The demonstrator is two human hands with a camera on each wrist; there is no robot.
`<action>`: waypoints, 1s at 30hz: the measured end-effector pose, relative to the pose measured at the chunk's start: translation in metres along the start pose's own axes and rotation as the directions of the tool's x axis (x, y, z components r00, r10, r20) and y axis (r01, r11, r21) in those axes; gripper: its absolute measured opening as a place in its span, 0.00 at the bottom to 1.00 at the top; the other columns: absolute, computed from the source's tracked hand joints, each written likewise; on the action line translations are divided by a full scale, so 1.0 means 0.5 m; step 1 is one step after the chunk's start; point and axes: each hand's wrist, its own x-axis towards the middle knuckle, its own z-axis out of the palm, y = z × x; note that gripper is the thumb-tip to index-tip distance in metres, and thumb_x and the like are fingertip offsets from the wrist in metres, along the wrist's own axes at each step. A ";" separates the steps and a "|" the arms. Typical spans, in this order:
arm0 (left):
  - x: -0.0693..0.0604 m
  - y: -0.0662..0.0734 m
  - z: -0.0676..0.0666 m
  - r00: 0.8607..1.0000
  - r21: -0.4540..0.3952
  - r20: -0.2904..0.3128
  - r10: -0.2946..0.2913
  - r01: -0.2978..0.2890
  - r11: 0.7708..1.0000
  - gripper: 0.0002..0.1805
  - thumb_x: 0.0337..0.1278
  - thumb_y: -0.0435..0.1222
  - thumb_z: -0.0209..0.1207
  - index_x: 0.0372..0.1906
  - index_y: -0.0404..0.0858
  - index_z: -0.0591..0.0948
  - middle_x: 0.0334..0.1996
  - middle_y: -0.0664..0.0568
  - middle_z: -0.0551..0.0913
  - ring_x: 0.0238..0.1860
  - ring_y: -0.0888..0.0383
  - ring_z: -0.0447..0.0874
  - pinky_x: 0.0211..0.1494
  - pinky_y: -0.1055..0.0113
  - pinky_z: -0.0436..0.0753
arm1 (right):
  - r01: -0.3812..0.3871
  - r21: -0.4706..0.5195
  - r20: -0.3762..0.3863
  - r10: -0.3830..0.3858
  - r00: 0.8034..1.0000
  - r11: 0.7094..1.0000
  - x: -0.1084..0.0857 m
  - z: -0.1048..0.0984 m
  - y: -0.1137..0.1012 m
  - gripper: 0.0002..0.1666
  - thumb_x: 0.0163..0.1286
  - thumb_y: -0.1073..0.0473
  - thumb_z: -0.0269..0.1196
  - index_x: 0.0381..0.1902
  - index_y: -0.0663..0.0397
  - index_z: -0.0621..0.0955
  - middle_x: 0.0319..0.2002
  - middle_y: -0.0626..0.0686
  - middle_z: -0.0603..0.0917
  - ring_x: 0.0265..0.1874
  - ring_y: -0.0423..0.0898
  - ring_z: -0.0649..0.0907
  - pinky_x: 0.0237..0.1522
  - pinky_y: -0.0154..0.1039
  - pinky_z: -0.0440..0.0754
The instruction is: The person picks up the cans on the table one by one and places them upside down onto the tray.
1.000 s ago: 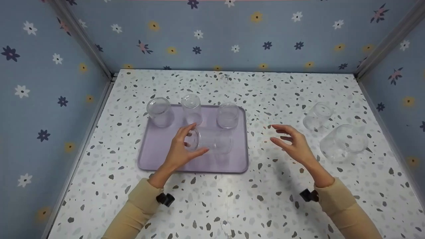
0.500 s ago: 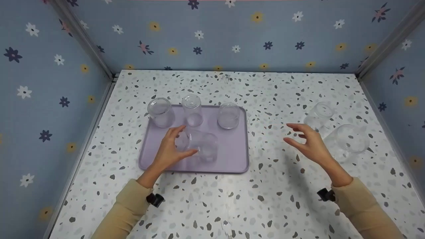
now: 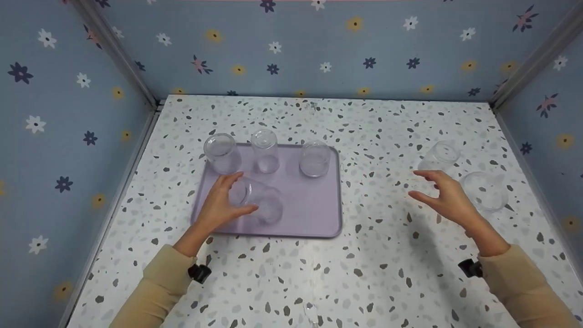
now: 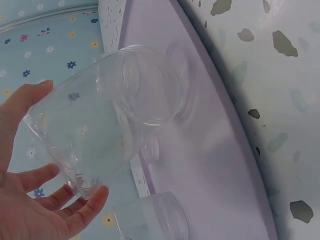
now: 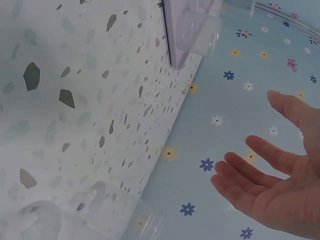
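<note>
My left hand (image 3: 218, 207) grips a clear drinking glass (image 3: 268, 200) near one end, thumb on one side and fingers on the other. In the left wrist view this glass (image 4: 90, 125) is tilted, its wide rim towards the lilac tray (image 3: 309, 214); whether it touches the tray cannot be told. Along the tray's back side stand three more clear glasses: a wide one (image 3: 222, 155), a narrow one (image 3: 265, 152) and a short one (image 3: 315, 159). My right hand (image 3: 448, 200) hovers with spread fingers and holds nothing, beside two clear glasses at the right.
On the right of the speckled table (image 3: 373, 255) stand a smaller glass (image 3: 442, 157) at the back and a larger glass (image 3: 486, 191) nearer, partly behind my right hand. Blue flowered panels (image 3: 337, 50) close the back and both sides.
My left hand has moved left over the tray with the glass, which has gone from lying nearly level to more tilted. My right hand has moved right, towards the two glasses there.
</note>
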 end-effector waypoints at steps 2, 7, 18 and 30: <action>-0.001 -0.003 -0.007 1.000 0.015 0.005 -0.003 0.003 1.000 0.47 0.27 0.44 0.72 0.60 0.32 0.65 0.55 0.38 0.66 0.55 0.45 0.64 0.58 0.52 0.63 | 0.001 -0.024 0.011 -0.001 1.000 1.000 -0.001 -0.008 0.002 0.29 0.57 0.57 0.64 0.53 0.67 0.71 0.49 0.65 0.72 0.47 0.61 0.71 0.44 0.56 0.70; -0.004 -0.008 -0.023 1.000 0.064 0.014 -0.024 0.023 0.998 0.48 0.27 0.47 0.72 0.60 0.32 0.65 0.55 0.38 0.66 0.55 0.44 0.64 0.57 0.51 0.64 | -0.012 -0.069 0.040 0.014 0.999 0.998 -0.003 -0.028 0.012 0.31 0.56 0.57 0.64 0.53 0.69 0.70 0.50 0.68 0.71 0.47 0.64 0.71 0.44 0.58 0.68; -0.003 -0.011 -0.056 0.994 0.150 0.063 -0.091 0.081 0.985 0.47 0.29 0.47 0.71 0.60 0.33 0.65 0.53 0.36 0.66 0.52 0.41 0.65 0.51 0.47 0.67 | -0.095 -0.188 0.086 0.113 0.990 0.978 -0.007 -0.066 0.048 0.36 0.56 0.54 0.64 0.55 0.74 0.66 0.51 0.74 0.64 0.48 0.69 0.66 0.45 0.62 0.64; 0.016 -0.018 -0.087 0.982 0.259 0.138 -0.130 0.090 0.962 0.48 0.29 0.45 0.71 0.60 0.29 0.64 0.51 0.32 0.65 0.50 0.38 0.64 0.47 0.46 0.70 | -0.245 -0.288 0.218 0.312 0.925 0.926 -0.012 -0.102 0.082 0.50 0.54 0.48 0.63 0.61 0.76 0.55 0.56 0.79 0.51 0.53 0.75 0.54 0.48 0.68 0.57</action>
